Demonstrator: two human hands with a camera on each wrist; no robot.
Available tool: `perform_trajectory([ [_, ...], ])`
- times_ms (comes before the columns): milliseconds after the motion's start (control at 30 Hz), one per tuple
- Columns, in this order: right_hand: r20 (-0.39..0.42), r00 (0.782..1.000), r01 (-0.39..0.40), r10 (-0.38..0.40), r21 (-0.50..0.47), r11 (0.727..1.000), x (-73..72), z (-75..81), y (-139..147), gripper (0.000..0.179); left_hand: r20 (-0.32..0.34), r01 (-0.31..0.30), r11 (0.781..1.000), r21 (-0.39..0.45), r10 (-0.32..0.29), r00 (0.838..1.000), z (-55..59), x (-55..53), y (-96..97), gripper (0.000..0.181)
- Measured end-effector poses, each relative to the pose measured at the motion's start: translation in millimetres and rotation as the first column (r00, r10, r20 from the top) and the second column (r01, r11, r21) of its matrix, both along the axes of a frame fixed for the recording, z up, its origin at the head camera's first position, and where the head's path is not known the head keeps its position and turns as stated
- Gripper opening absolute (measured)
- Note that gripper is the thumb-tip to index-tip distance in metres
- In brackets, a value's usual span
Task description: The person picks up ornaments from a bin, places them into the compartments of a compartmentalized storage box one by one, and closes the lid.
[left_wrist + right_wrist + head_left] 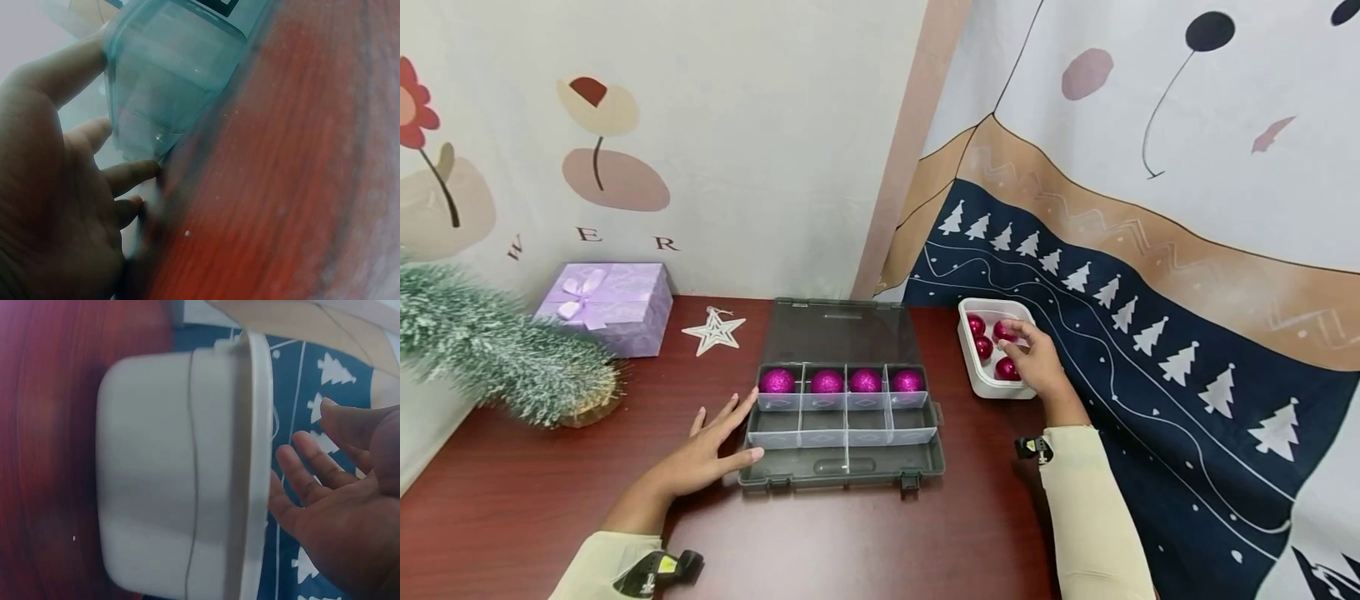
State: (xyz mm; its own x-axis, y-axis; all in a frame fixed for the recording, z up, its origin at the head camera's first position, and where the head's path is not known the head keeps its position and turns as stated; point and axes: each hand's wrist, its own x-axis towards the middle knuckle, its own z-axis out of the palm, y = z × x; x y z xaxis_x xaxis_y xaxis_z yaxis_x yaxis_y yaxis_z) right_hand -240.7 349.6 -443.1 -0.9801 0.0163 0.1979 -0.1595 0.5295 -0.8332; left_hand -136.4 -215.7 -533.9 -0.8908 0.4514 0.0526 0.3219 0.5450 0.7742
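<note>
A dark grey see-through compartment box (842, 462) lies on the table with its lid (842, 332) folded back. Glittery magenta balls, among them one ball (777, 382) at the left end, sit one to a compartment along its back row. My left hand (703, 454) rests against the box's left side, fingers spread. To the right stands a white tub (1000, 389) with several shiny red balls, such as one (983, 347) at its left. Over it hovers my right hand (1037, 362), thumb and fingers apart beside a ball (1003, 331); the right wrist view shows nothing between them.
A white star ornament (713, 332) lies behind the left hand. Farther left are a lilac gift box (617, 308) and a frosted small tree (497, 350) lying tilted on its wooden base. A patterned cloth (1112, 400) hangs close along the right of the tub.
</note>
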Motion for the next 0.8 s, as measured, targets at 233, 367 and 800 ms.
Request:
perform_trajectory([
  [233,0.106,0.994,0.012,-0.021,0.083,0.997,-16.4,-3.2,9,0.041,0.0,-0.002,1.0,-0.009,0.002,1.0,-1.9,1.7,-1.3,0.095],
  [367,0.122,0.992,0.0,-0.016,0.129,0.992,-25.4,-6.3,11,0.04,-0.005,0.0,1.0,-0.001,0.0,1.0,-2.9,1.0,-1.5,0.094],
  [800,0.202,0.979,-0.024,-0.015,0.185,0.982,-47.3,-20.1,13,0.04,-0.012,0.003,1.0,0.004,-0.003,1.0,-0.5,-0.6,-0.3,0.095],
])
